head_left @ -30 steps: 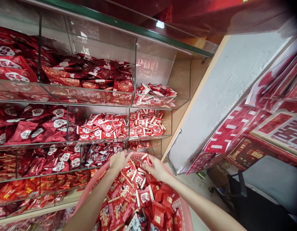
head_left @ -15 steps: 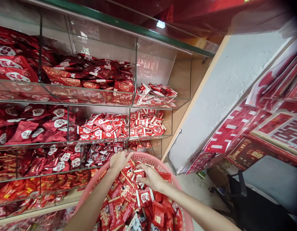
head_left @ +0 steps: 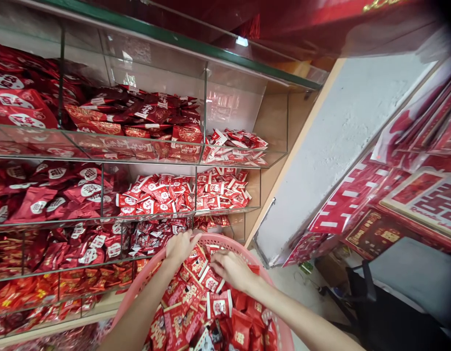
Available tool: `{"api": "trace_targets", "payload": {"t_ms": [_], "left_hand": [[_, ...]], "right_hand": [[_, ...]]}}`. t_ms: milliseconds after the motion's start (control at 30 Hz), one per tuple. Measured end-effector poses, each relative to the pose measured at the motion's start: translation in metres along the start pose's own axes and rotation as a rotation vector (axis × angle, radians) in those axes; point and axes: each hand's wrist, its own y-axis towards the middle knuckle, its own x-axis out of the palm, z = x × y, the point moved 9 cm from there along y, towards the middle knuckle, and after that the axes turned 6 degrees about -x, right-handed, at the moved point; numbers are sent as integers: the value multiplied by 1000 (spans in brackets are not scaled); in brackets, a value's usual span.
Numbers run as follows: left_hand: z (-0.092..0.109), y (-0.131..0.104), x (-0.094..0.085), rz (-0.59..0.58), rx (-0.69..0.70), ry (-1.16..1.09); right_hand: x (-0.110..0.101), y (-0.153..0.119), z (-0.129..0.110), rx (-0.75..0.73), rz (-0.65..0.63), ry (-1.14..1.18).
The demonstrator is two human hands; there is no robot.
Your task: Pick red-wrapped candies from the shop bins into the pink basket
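A pink plastic basket (head_left: pixel 138 282) full of small wrapped packets (head_left: pixel 189 297), mostly red with white or gold print, is in front of me at the bottom of the view. My left hand (head_left: pixel 180 247) is closed over the far left part of its rim. Inside the basket, my right hand (head_left: pixel 231 267) has its fingers curled together at a red packet with white edges (head_left: pixel 212 281), which shows just below the fingertips. Another red-and-white packet (head_left: pixel 219 305) lies a little nearer to me, beside several plain red ones (head_left: pixel 242 326).
Glass shelves (head_left: pixel 152 217) with dividers stand ahead and left, holding heaps of red packets (head_left: pixel 156 192). A white wall (head_left: pixel 306 161) rises at the right. Red decorations (head_left: pixel 342 195) hang beyond it, above a black chair (head_left: pixel 386 302). Another glass shelf edge (head_left: pixel 196 44) crosses overhead.
My right hand's fingers have gone from stretched out to curled. The packet beneath them has shifted slightly toward me. My left hand stays on the rim.
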Motion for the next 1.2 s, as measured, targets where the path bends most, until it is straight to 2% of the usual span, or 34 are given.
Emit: {"api": "trace_targets", "payload": {"t_ms": [67,233,300,333,400,467,567,800,900,1067,1200], "left_hand": [[0,0,0,1,-2,0],[0,-1,-1,-9,-9,-2],[0,-1,-2,-8,-10,-1],[0,-1,-3,-7,-11,-1],[1,-2,-4,-1,-10,-2],[1,-3,-6,7,-7,-3],[1,-4,-8,11,-3,-6],[2,-6,-8,9,6,-30],[2,-6,-8,5,6,-34],[2,-6,-8,2,5,-33],[3,-7,-10,4,4,-37]], "right_hand": [[-28,12,-3,-12,99,-18],[-120,57,3,-32,388,-89],[-147,78,12,-26,431,-161],[-153,90,16,-26,409,-202],[-153,114,25,-22,286,-272],[-143,132,36,19,135,-294],[-129,145,46,106,17,-270],[-122,152,52,136,-9,-280],[-124,154,57,116,20,-295],[-130,154,52,2,102,-354],[-124,153,43,-78,67,-399]]}}
